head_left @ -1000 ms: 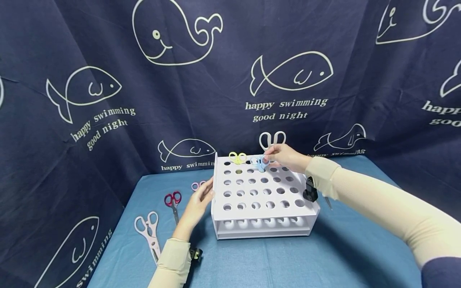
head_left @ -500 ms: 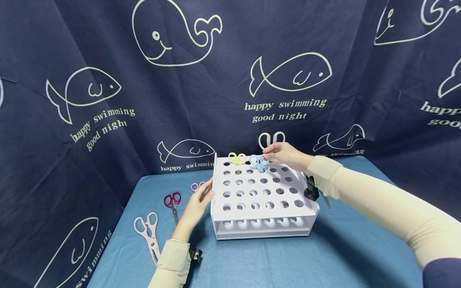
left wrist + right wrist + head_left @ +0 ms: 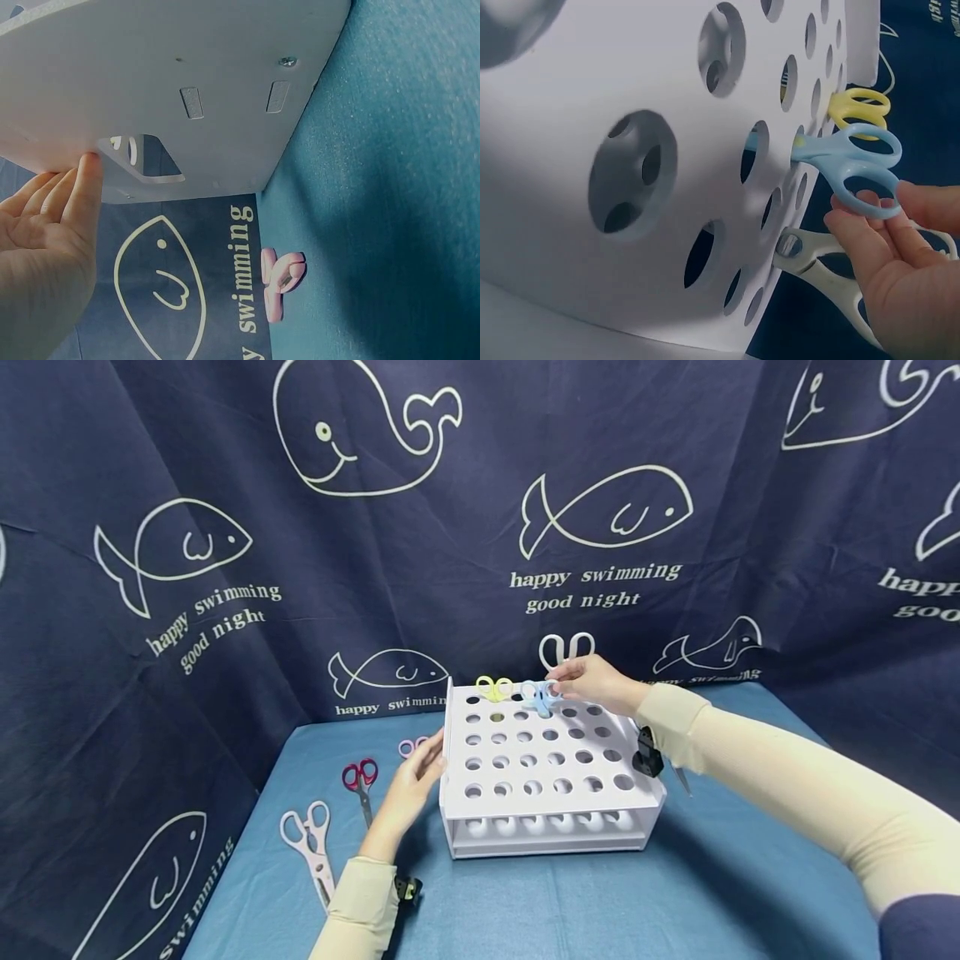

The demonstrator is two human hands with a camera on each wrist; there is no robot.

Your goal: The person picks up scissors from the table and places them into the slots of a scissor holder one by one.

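Note:
A white rack (image 3: 525,810) with rows of round holes stands on the blue cloth. My left hand (image 3: 411,783) rests against its left side panel (image 3: 225,45), fingers extended and fingertips at the panel in the left wrist view. At the rack's back, my right hand (image 3: 600,683) pinches one handle loop of the light blue scissors (image 3: 847,154) between thumb and fingers. Their blades go down into a hole, handles up. White-handled scissors (image 3: 821,262) stand in the rack just behind that hand, partly covered by it. Yellow scissors (image 3: 494,689) stand in the back row.
Left of the rack lie red-handled scissors (image 3: 361,777), larger pale pink scissors (image 3: 310,839) and small pink-handled scissors (image 3: 281,281). A metal blade tip (image 3: 684,782) shows right of the rack, beneath the right wrist. A navy curtain (image 3: 480,568) hangs close behind the rack.
My right fingers have shifted slightly on the light blue scissors, so both handle loops show more fully now. My left hand and the rack stay where they were.

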